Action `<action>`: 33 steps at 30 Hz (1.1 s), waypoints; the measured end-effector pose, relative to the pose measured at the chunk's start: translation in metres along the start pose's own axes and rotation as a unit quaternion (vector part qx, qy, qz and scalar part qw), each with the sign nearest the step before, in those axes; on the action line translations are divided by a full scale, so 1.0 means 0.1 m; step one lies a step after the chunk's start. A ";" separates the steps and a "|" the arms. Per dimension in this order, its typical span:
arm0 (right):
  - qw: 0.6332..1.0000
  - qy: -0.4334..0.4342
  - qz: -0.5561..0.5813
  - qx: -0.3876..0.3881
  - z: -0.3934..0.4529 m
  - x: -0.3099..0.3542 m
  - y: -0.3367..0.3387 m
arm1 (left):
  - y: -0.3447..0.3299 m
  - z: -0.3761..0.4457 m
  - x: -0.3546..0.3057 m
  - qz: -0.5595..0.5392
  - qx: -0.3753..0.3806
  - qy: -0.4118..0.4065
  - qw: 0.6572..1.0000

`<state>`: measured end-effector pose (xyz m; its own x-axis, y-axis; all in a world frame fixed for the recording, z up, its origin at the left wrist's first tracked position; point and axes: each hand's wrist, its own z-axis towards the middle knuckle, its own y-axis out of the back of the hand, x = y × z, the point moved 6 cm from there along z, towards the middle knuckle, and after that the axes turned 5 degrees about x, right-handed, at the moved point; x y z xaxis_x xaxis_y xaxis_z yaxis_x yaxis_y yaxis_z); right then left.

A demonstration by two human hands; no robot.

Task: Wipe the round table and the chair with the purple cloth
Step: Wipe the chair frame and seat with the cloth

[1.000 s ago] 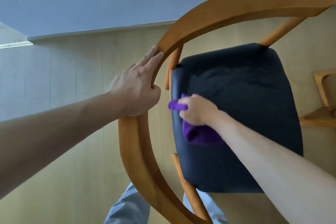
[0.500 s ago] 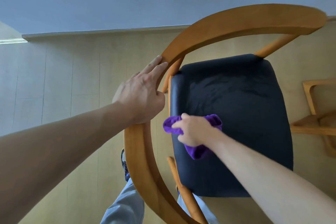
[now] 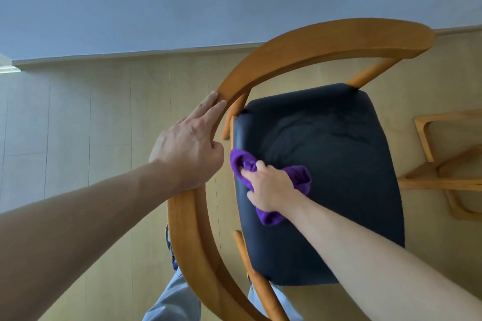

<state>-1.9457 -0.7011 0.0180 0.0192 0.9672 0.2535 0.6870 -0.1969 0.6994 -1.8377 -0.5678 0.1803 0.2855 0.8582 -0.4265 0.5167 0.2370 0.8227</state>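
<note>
Two bare forearms, no sleeves down to the wrist on either side. Left hand [image 3: 186,154] and right hand [image 3: 271,190] both ungloved, no rings, watch or bands visible on the fingers or wrists. Small dark smudge on one finger of the left hand near its tip. Light blue-grey trousers [image 3: 174,300] on both legs at the bottom edge. Dark shoe [image 3: 170,250] with blue patches, mostly hidden; further detail too small to tell.
</note>
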 end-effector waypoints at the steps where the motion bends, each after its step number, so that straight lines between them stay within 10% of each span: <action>1: 1.000 0.023 -0.007 0.003 -0.02 -0.08 0.06 | 0.00 0.00 0.00 -0.001 -0.002 0.001 1.000; 9: 0.899 -0.311 0.263 -0.158 0.22 -1.40 0.61 | 0.02 0.00 0.04 -0.009 -0.016 0.005 1.000; 14: 0.990 -0.107 0.088 -0.040 -0.02 -0.18 -0.02 | 0.02 -0.01 0.02 0.000 -0.014 0.009 1.000; 19: 1.000 0.021 0.012 0.017 -0.14 -0.41 0.21 | 0.02 -0.02 0.03 -0.004 -0.018 0.002 1.000; 23: 0.933 -0.219 0.236 -0.159 0.04 -1.39 0.79 | 0.01 -0.01 0.05 0.000 -0.022 -0.002 1.000; 26: 0.886 -0.316 0.313 -0.135 0.19 -1.48 0.71 | 0.01 -0.02 0.05 0.003 -0.026 -0.005 1.000; 30: 0.990 -0.093 0.105 0.005 0.23 -0.47 0.39 | 0.01 0.00 0.04 0.008 -0.021 0.001 1.000; 33: 0.993 0.046 -0.011 0.112 -0.07 -0.06 0.05 | 0.01 -0.01 0.03 0.002 -0.019 0.007 1.000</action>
<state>-1.9473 -0.7085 0.0247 -0.0564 0.9502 0.3064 0.8315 -0.1252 0.5413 -1.8366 -0.5642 0.1804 0.2765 0.8649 -0.4190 0.4848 0.2509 0.8379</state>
